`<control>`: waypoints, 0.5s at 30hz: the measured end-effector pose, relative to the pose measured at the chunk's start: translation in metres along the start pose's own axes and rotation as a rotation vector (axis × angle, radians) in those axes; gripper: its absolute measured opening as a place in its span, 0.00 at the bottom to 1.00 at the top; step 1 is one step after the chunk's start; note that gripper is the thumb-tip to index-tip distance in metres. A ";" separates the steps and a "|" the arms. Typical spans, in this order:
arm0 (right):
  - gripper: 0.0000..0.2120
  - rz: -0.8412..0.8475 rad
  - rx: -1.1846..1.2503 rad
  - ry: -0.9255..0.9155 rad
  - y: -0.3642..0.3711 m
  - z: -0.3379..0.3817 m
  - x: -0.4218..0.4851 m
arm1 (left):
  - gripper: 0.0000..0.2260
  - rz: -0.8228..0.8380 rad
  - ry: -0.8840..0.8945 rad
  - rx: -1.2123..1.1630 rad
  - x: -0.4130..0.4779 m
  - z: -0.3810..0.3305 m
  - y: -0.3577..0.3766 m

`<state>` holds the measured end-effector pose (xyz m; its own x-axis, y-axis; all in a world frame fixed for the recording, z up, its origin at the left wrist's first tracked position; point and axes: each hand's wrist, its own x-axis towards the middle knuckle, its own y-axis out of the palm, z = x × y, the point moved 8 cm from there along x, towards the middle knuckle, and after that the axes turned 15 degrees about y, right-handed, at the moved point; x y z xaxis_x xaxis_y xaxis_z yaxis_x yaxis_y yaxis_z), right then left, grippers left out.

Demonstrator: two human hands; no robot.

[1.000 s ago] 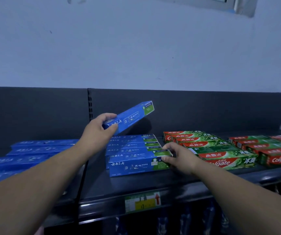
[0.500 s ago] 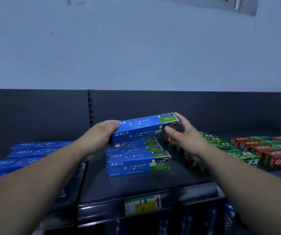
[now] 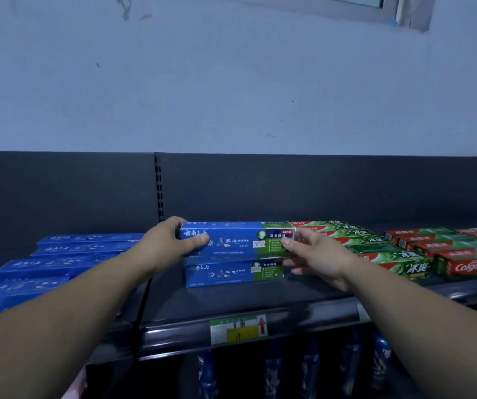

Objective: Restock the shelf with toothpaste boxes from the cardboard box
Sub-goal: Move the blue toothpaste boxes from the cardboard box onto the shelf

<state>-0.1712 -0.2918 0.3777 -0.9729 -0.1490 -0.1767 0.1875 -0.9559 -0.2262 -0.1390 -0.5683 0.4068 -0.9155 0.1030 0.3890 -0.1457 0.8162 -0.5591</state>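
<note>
Placing step. Holding blue box (image 3: 237,239) level by both ends: left hand (image 3: 171,243) wrapped round left end, thumb on front face; right hand (image 3: 315,254) pinching right end, thumb on front. Sitting on or just above lower box (image 3: 233,272), middle of shelf (image 3: 260,300), set back from front edge; cannot tell if fully resting. Green-red boxes (image 3: 404,254) just beside on the right, blue boxes (image 3: 59,263) toward left edge. Cardboard box out of view. Next, likely: squaring top box flush over lower one, then releasing both hands without nudging stack or right-hand row.
</note>
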 end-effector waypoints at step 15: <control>0.10 -0.235 -0.834 0.002 -0.002 -0.033 -0.013 | 0.33 0.302 -0.093 0.884 -0.021 0.002 0.030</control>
<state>-0.1544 -0.2794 0.3490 -0.9988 0.0304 -0.0389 0.0203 -0.4642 -0.8855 -0.1247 -0.5471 0.3803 -0.9818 0.1628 0.0974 -0.0937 0.0304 -0.9951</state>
